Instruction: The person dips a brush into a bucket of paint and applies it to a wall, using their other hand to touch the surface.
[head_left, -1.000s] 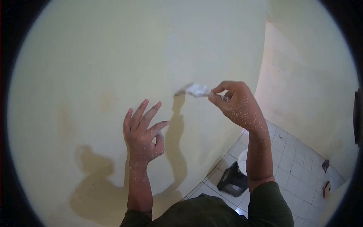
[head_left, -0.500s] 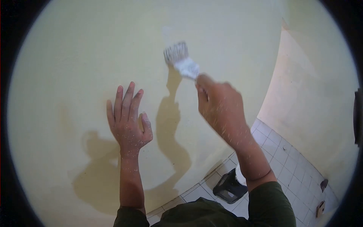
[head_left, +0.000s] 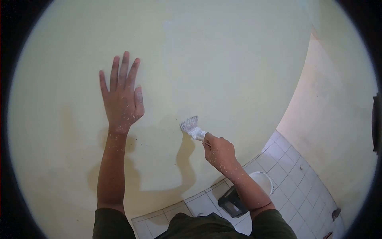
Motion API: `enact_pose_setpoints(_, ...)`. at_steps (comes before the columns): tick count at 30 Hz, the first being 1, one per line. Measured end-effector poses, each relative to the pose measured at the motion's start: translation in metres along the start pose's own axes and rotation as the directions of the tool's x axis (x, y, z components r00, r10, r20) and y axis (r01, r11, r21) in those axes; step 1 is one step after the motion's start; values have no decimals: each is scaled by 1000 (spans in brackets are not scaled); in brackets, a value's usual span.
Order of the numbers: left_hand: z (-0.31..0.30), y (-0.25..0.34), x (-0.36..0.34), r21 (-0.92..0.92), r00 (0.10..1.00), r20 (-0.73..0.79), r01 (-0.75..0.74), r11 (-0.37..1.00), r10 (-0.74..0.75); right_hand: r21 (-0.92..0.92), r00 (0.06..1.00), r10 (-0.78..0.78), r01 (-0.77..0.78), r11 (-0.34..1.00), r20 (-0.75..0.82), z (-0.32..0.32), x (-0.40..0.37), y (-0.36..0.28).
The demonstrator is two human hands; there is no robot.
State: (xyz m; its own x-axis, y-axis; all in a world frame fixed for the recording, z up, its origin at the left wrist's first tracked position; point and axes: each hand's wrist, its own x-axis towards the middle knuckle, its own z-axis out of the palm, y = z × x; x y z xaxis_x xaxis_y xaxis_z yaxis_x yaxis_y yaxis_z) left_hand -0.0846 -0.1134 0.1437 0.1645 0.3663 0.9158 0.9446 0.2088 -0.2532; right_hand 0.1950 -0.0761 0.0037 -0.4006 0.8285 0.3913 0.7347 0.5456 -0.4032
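My left hand [head_left: 121, 95] lies flat against the pale yellow wall [head_left: 223, 59], fingers spread and pointing up, speckled with white paint. Lower and to the right, my right hand [head_left: 218, 151] grips the handle of a paintbrush [head_left: 191, 128] coated in white paint. The brush bristles press on the wall, fanned upward. A paler freshly painted strip runs up the wall above the brush. Both forearms are bare, with dark green sleeves at the bottom.
A white paint bucket [head_left: 263, 181] sits on a small dark stool [head_left: 232, 202] on the white tiled floor [head_left: 296, 179] below my right arm. A second wall [head_left: 338, 107] meets the painted one in a corner at the right.
The brush has come down the wall from high up to lower middle. My left hand has slid upward and flattened on the wall. The view has shifted, showing more floor.
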Motion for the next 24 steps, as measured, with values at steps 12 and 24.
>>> enact_pose_setpoints(12, 3, -5, -8, -47, 998, -47, -37, 998, 34, -65, 985, -138, 132, 989, -101, -89, 1, -4)
enact_pose_setpoints(24, 1, -26, -5, -14, 981, -86, -179, 984, 177, 5, 748, -209, 273, 962, -629, -202, 41, -146)
